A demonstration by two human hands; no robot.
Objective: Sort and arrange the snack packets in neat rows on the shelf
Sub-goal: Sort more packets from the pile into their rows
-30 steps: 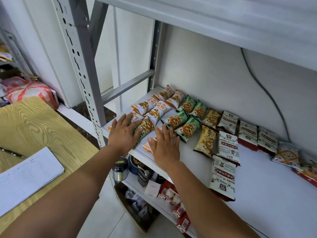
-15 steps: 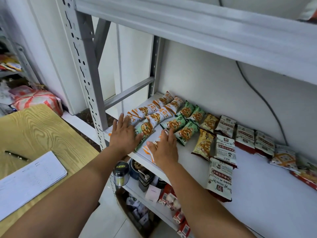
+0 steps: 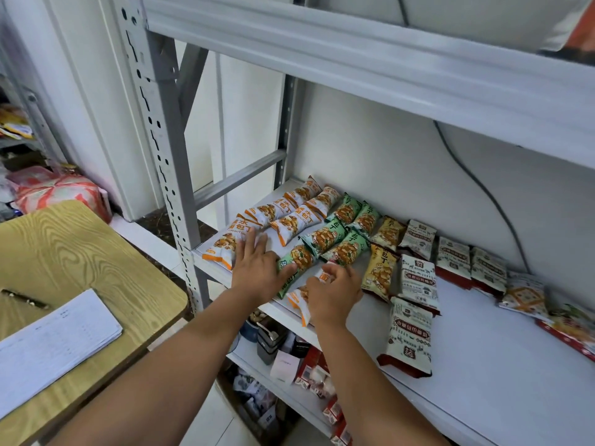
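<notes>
Left hand: My left hand [image 3: 257,272] lay flat on the shelf [image 3: 483,365], fingers straight and spread toward twelve o'clock. It held nothing, and its thumb touched the nearest green packet [image 3: 294,265].

Right hand: My right hand [image 3: 335,294] was curled over the front orange packet [image 3: 301,302], the fingers hooked round its far end and gripping it.

Front orange packet: It lay slantwise under my right palm, its near end at the shelf's front lip, pointing toward seven o'clock.

Orange-and-white packets: The rest of the orange-and-white packets [image 3: 294,223] lay in two rows running from my left fingertips toward one o'clock. The left-end packet [image 3: 225,246] sat at eleven o'clock of my left hand, just beside the fingers.

Green packets: Four green packets [image 3: 346,251] lay paired at one o'clock of my right hand, touching one another. The nearest one stretched between my two hands.

Yellow packets: Two yellow packets [image 3: 380,272] lay one behind the other at two o'clock of my right hand.

White-and-maroon packets: Three white-and-maroon packets [image 3: 409,336] formed a column at three o'clock of my right hand. Others [image 3: 452,255] sat along the back wall further right.

Desk: A wooden desk [image 3: 80,252] stood at nine o'clock, carrying a stack of paper [image 3: 48,342] and a pen [image 3: 24,299].

Lower shelf: The lower shelf [image 3: 251,358], at six o'clock beneath my hands, held small containers and boxes, too cramped to tell apart.

Cable: A dark cable [image 3: 483,188] ran down the white wall at two o'clock.
</notes>
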